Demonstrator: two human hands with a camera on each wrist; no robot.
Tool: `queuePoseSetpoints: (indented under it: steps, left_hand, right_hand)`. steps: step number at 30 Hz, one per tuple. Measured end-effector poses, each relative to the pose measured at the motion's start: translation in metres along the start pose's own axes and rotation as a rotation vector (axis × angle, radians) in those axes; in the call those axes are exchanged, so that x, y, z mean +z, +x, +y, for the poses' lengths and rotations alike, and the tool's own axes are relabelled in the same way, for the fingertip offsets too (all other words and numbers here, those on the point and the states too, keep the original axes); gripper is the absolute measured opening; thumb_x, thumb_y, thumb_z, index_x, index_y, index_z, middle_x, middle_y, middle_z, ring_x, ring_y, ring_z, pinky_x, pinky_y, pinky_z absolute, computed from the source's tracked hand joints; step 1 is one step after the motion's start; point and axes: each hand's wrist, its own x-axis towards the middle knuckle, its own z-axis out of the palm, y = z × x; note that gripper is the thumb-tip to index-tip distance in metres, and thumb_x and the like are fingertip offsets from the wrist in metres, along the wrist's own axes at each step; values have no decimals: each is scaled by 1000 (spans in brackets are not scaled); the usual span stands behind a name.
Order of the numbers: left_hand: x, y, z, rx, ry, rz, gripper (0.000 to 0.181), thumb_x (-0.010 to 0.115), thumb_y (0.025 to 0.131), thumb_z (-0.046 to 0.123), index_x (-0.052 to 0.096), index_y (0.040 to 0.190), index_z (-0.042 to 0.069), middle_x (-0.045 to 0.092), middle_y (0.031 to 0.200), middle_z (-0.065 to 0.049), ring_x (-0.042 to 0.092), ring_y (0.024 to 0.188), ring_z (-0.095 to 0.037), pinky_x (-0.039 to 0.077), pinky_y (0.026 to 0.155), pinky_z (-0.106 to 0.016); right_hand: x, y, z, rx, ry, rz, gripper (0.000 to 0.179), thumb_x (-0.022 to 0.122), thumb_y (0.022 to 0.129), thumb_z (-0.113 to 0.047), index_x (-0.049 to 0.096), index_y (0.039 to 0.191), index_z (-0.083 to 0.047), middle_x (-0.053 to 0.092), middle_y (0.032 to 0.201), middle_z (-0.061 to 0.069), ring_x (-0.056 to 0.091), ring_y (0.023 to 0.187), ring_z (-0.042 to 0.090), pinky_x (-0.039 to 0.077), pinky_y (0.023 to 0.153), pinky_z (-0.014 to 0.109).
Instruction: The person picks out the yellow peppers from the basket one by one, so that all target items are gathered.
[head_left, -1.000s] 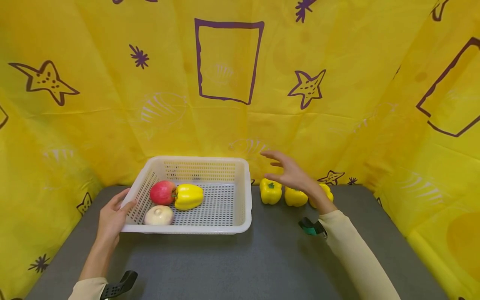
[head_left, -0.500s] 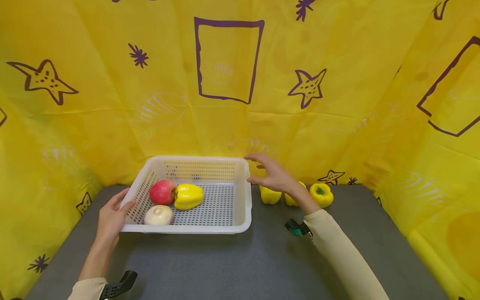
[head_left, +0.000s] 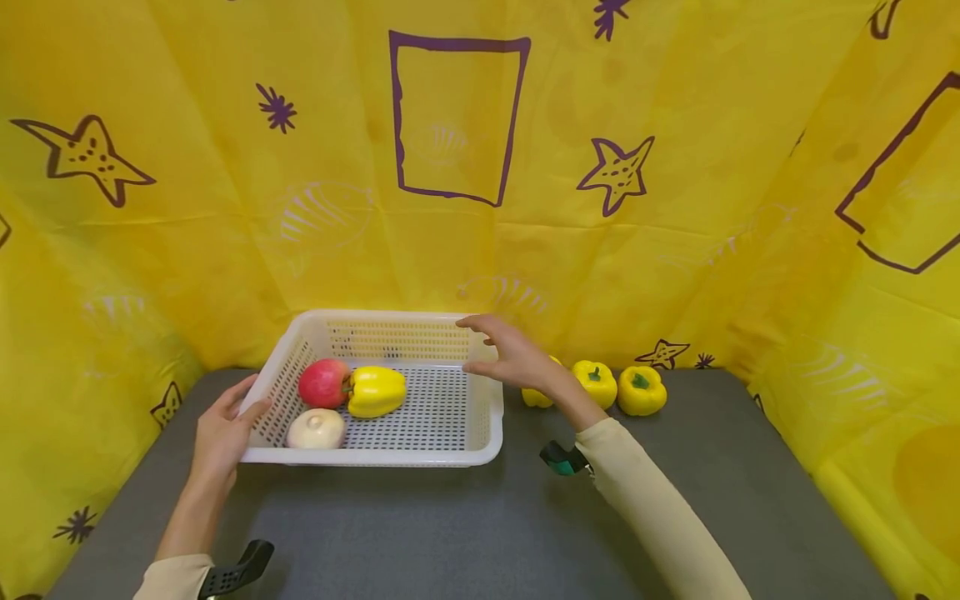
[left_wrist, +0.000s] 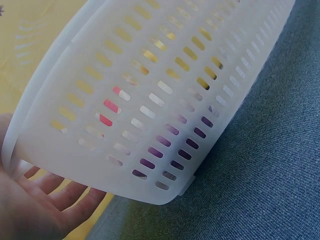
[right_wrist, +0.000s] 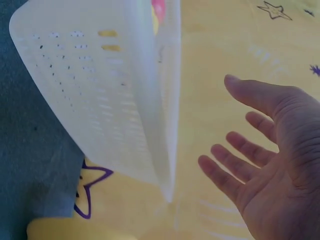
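Observation:
In the head view my left hand (head_left: 219, 433) grips the left rim of a white slotted plastic basket (head_left: 375, 458), thumb over the edge. The left wrist view shows its fingers (left_wrist: 70, 200) under the rim. Inside the basket, a red apple-like fruit (head_left: 323, 383) and a yellow bell pepper (head_left: 377, 392) lie side by side. In front of them sits a whitish round vegetable (head_left: 316, 428) with a knob on top. My right hand (head_left: 510, 354) holds nothing; its spread, loosely bent fingers overlap the basket's right end in the head view, and the right wrist view shows them apart from its wall.
Right of the basket, three yellow bell peppers stand in a row at the back of the dark table: one partly behind my right forearm (head_left: 536, 398), a middle one (head_left: 595, 383) and a right one (head_left: 642, 391). A yellow printed cloth (head_left: 450, 250) encloses the back and sides.
My right hand has moved left, from over the peppers to the basket's right end, uncovering the middle and right peppers. My left hand and the basket have stayed in place.

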Motion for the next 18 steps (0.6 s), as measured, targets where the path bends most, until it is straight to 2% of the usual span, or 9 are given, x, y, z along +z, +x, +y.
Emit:
queuePoseSetpoints:
  steps: [3, 8, 10, 12, 16, 18]
  left_hand:
    - [-1, 0, -1, 3, -2, -2, 62, 59, 97, 36, 38, 152, 15, 60, 130, -8, 58, 79, 3, 49, 66, -20]
    - [-3, -1, -1, -1, 16, -13, 63, 58, 97, 38, 37, 152, 14, 53, 139, -18, 57, 78, 4, 49, 66, -21]
    - [-4, -2, -2, -2, 20, -17, 64, 58, 97, 38, 37, 152, 14, 52, 140, -18, 57, 78, 4, 49, 66, -21]
    - [-4, -2, -1, 0, 19, -14, 63, 58, 97, 38, 37, 152, 14, 56, 136, -15, 57, 78, 4, 49, 66, -21]
    - [-3, -1, 0, 1, -8, -17, 64, 59, 97, 39, 38, 152, 15, 62, 123, 1, 58, 78, 3, 49, 66, -21]
    - [-2, -1, 0, -5, -17, -17, 64, 60, 96, 39, 38, 151, 15, 62, 122, 2, 58, 79, 3, 49, 66, -21]
  right_hand:
    - [7, 4, -1, 6, -17, -6, 65, 75, 88, -20, 45, 144, -5, 45, 147, 11, 45, 130, 30, 40, 104, 47]
    - [19, 12, -6, 3, -16, -40, 66, 74, 89, -20, 43, 145, -5, 44, 147, 12, 43, 133, 30, 39, 105, 44]
    - [24, 17, -9, -4, -23, -60, 66, 73, 89, -21, 42, 145, -5, 43, 148, 12, 42, 134, 30, 39, 106, 43]
    - [27, 22, -13, -9, -33, -71, 66, 73, 90, -21, 42, 145, -5, 43, 148, 12, 42, 134, 30, 39, 106, 41]
    - [33, 32, -19, -5, -53, -80, 66, 74, 89, -21, 43, 145, -5, 45, 147, 10, 44, 133, 29, 39, 105, 40]
    - [38, 37, -22, 1, -73, -93, 66, 74, 89, -22, 44, 145, -6, 45, 147, 10, 45, 132, 28, 39, 106, 39]
